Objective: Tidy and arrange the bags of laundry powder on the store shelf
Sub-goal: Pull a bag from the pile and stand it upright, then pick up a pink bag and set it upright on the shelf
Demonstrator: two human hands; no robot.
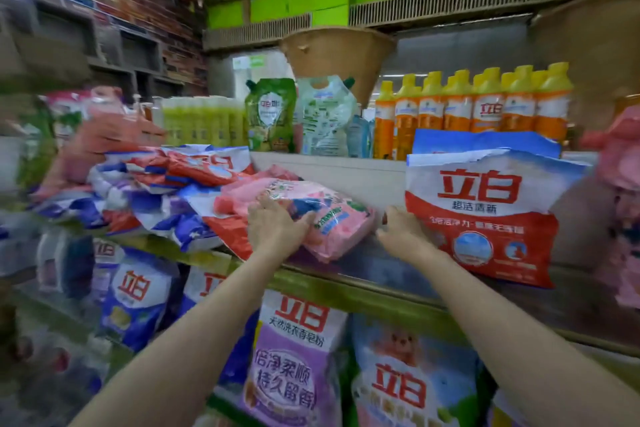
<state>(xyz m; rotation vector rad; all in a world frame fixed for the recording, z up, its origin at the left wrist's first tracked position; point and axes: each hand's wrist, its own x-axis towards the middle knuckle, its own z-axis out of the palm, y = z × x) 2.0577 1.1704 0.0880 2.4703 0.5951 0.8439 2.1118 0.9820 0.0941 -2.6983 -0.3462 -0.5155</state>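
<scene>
The landmark here is the upright red-and-white bag [485, 215] standing on the middle shelf [374, 282], its printed face turned out to the aisle. A second bag with a blue top [485, 141] stands just behind it. To the left of the upright bag, across a bare strip of shelf, a pink bag [325, 215] lies flat and askew, its near corner poking over the shelf edge. Further left of that, a heap of red, white and blue bags [166, 191] sprawls in no order.

The left hand [277, 230] lies spread on the pink bag, fingers curled over its near edge, gripping rather than pinching. The right hand [403, 229] presses open against the lower left corner of the upright bag, seemingly steadying it; whether any finger hooks behind it I cannot tell.

The step in hand looks like lifting the pink bag to stand it in the gap beside the upright bag. The next move calls for raising it by its top, turning its face outward, and setting it snug against the upright bag while the right hand keeps that 1 from toppling. The heap to the left remains untidied, so most of the work is still ahead
</scene>
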